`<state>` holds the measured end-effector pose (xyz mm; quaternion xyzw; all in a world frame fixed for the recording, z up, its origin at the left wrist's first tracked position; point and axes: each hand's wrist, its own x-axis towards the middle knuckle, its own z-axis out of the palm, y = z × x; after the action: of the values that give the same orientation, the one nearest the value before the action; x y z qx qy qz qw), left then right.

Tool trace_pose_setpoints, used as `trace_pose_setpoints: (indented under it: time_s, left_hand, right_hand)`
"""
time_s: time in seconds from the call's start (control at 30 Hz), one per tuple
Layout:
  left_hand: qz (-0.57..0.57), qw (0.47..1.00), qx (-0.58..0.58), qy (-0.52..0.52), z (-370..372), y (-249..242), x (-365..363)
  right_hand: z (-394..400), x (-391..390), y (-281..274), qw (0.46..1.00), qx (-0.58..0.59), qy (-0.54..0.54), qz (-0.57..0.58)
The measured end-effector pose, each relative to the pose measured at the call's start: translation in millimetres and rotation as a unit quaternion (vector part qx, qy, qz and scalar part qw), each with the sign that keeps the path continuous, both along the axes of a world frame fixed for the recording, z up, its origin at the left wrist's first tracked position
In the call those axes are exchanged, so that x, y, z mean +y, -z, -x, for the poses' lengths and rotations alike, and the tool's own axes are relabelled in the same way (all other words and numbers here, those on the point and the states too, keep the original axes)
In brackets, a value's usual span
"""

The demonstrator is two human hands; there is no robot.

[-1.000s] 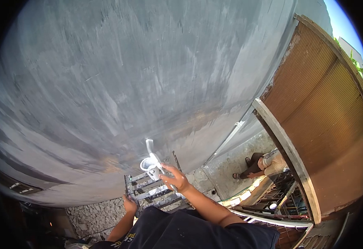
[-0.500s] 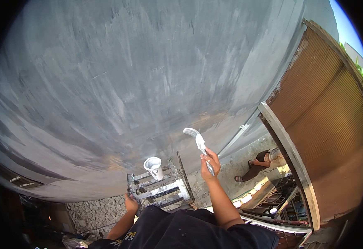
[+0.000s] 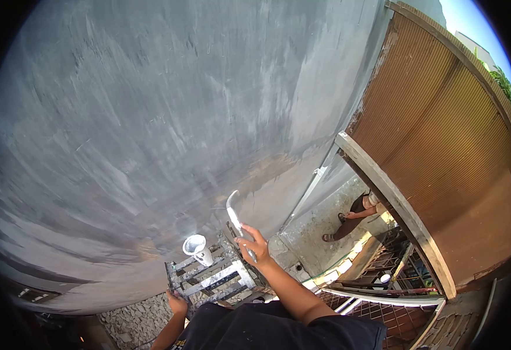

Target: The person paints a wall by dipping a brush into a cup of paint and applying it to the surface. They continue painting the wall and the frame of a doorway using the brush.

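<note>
Head view: right hand (image 3: 255, 248) grips white-coated paintbrush (image 3: 235, 214), bristles against grey plastered wall (image 3: 168, 111) at 12 o'clock. Left hand (image 3: 177, 303) clenched on paint-spattered metal ladder (image 3: 208, 275) at 6 o'clock. White paint cup (image 3: 196, 247) sits on ladder top.

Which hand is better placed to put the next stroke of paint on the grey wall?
Probably the right hand: it holds the white-coated paintbrush raised by the grey plastered wall. The left hand is low, gripping the paint-spattered metal ladder.
</note>
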<state>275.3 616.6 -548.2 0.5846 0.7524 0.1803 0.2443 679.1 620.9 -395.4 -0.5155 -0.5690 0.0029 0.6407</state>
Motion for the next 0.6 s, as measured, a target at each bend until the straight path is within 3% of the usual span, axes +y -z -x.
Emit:
trace_pose_setpoints:
  time_s: [0.1, 0.17, 0.27, 0.33, 0.37, 0.43, 0.6]
  left_hand:
    - [0.064, 0.997, -0.032, -0.018, -5.0, -16.2, -1.2]
    - [0.005, 1.0, 0.006, 0.007, 0.0, -1.9, 0.0]
    - [0.015, 1.0, 0.019, 0.02, -3.3, -10.8, 0.6]
    - [0.039, 0.999, 0.022, 0.006, -5.8, -15.8, 1.0]
    - [0.025, 0.999, 0.02, 0.009, -1.1, -7.4, 1.8]
    - [0.014, 1.0, 0.016, 0.013, 1.9, -1.8, -3.0]
    - [0.01, 1.0, 0.014, 0.016, 7.1, 8.8, 1.6]
  right_hand:
    - [29.4, -19.0, -4.5, 0.997, -0.002, -0.08, 0.005]
    - [22.3, -20.3, -1.1, 0.994, 0.01, -0.112, -0.006]
    - [-44.1, -19.8, -0.4, 0.992, 0.094, 0.073, -0.039]
    - [-114.2, -17.3, -2.0, 0.964, 0.059, 0.253, -0.048]
    - [-142.3, -15.6, -4.9, 0.951, 0.125, 0.281, -0.045]
    - [-186.8, -10.9, -10.2, 0.942, 0.058, 0.329, -0.024]
    - [-138.2, 6.9, -8.7, 0.981, 0.056, 0.185, -0.023]
